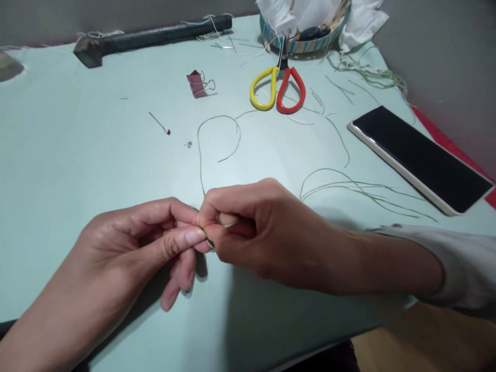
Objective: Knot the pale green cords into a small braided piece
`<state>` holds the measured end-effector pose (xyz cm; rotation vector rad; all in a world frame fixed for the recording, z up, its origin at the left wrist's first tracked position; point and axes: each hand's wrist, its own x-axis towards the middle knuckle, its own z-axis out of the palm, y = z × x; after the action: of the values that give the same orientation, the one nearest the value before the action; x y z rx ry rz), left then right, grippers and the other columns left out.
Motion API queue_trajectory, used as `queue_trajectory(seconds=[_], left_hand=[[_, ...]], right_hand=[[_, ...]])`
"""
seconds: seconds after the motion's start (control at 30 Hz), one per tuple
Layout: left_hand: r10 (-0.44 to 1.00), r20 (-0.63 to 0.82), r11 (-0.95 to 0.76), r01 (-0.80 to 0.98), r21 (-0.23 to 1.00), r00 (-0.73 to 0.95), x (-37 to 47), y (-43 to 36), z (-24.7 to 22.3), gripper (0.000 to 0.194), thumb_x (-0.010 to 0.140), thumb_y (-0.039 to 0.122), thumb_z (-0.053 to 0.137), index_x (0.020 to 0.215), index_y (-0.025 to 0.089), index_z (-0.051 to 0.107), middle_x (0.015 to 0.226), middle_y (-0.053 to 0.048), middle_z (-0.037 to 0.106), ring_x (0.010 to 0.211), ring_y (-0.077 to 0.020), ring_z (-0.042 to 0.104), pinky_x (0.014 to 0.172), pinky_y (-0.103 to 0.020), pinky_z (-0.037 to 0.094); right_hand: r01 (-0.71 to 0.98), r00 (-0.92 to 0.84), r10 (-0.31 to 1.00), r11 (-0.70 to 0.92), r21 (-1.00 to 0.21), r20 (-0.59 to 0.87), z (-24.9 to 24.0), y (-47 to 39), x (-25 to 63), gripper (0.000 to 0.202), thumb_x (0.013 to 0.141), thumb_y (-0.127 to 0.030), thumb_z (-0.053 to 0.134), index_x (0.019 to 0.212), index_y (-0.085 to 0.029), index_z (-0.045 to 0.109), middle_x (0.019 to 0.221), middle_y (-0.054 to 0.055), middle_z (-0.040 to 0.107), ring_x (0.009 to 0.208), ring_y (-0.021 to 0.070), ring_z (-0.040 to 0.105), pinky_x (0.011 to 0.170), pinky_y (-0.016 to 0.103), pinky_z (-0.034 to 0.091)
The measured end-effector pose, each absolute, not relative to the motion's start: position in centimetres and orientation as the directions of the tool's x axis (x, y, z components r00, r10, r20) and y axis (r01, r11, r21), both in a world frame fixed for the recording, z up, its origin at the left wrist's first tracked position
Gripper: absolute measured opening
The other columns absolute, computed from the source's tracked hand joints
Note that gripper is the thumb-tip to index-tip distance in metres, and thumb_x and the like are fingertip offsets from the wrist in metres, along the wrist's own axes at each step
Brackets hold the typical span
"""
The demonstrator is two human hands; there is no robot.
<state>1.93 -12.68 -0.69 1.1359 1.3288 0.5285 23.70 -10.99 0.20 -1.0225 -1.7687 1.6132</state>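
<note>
My left hand (135, 248) pinches something small between thumb and index finger, near the lower middle; its other fingers curl loosely below. Against those fingertips, my right hand (263, 232) is closed in a pinch too. A thin green thread (200, 155) rises from between the hands and loops on the table above them. A short bit of pale cord shows by the right fingers. The knot or piece at the fingertips is mostly hidden. Farther up lie a pin with a red tip (159, 124) and a small clear bead-like piece (188, 144).
Scissors with yellow and red handles (277, 90) lie beside a basket (306, 45) with white tissue. A maroon binder clip (197, 85), a dark hammer-like tool (155, 39), a phone (422, 160) and loose green threads (364, 186) are on the pale green tabletop (96, 170).
</note>
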Motion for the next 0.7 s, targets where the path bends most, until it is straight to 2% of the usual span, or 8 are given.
queue_trajectory(seconds=[0.1,0.23,0.33,0.43,0.53,0.7], left_hand=[[0.819,-0.479,0.386,0.315,0.867,0.316,1.6,-12.6,-0.7,0.019,0.089,0.048,0.077,0.092,0.03,0.079,0.046,0.005,0.064,0.041,-0.0172,0.063,0.051,-0.029,0.056],[0.846,-0.447,0.343,0.345,0.874,0.29,1.7,-12.8,-0.5,0.023,0.086,0.05,0.078,0.09,0.028,0.081,0.057,0.0,0.072,0.04,-0.0176,0.064,0.045,-0.029,0.053],[0.88,-0.427,0.344,0.339,0.875,0.207,2.3,-12.8,-0.4,0.024,0.08,0.049,0.081,0.079,0.025,0.08,0.055,-0.002,0.068,0.043,-0.019,0.062,0.041,-0.03,0.049],[0.894,-0.431,0.383,0.292,0.876,0.122,2.9,-12.3,-0.4,0.023,0.076,0.048,0.08,0.079,0.025,0.079,0.053,-0.003,0.062,0.051,-0.0215,0.061,0.043,-0.031,0.047],[0.889,-0.448,0.41,0.266,0.872,0.099,3.2,-12.0,-0.5,0.024,0.074,0.048,0.079,0.08,0.025,0.078,0.054,-0.002,0.059,0.054,-0.0215,0.06,0.045,-0.031,0.046],[0.883,-0.459,0.424,0.249,0.871,0.1,2.9,-12.4,-0.4,0.022,0.075,0.046,0.079,0.08,0.025,0.077,0.055,-0.001,0.056,0.052,-0.018,0.054,0.043,-0.028,0.044]], right_hand=[[0.176,-0.567,0.818,0.006,-0.984,-0.096,0.1,-11.0,23.8,0.018,0.081,-0.006,0.054,0.067,-0.018,0.049,0.056,-0.012,0.03,0.052,0.0018,0.026,0.052,0.018,0.028],[0.221,-0.562,0.823,0.059,-0.974,-0.077,0.0,-11.1,23.7,0.02,0.083,-0.007,0.053,0.067,-0.019,0.047,0.056,-0.011,0.032,0.05,0.0018,0.029,0.051,0.017,0.028],[0.295,-0.538,0.841,0.134,-0.946,-0.049,0.0,-11.1,23.6,0.018,0.085,-0.011,0.052,0.07,-0.019,0.049,0.056,-0.011,0.04,0.05,0.0023,0.033,0.049,0.016,0.028],[0.368,-0.541,0.84,0.205,-0.907,-0.03,0.0,-11.1,23.5,0.016,0.087,-0.014,0.053,0.073,-0.02,0.05,0.056,-0.01,0.045,0.05,0.0038,0.033,0.049,0.018,0.029],[0.422,-0.557,0.831,0.276,-0.864,-0.006,0.2,-11.0,23.4,0.017,0.085,-0.013,0.055,0.075,-0.022,0.044,0.061,-0.007,0.05,0.054,0.0067,0.035,0.051,0.02,0.029],[0.41,-0.581,0.812,0.36,-0.838,0.064,0.1,-11.0,23.3,0.026,0.081,-0.009,0.054,0.075,-0.024,0.033,0.062,-0.007,0.044,0.055,0.0075,0.031,0.052,0.023,0.025]])
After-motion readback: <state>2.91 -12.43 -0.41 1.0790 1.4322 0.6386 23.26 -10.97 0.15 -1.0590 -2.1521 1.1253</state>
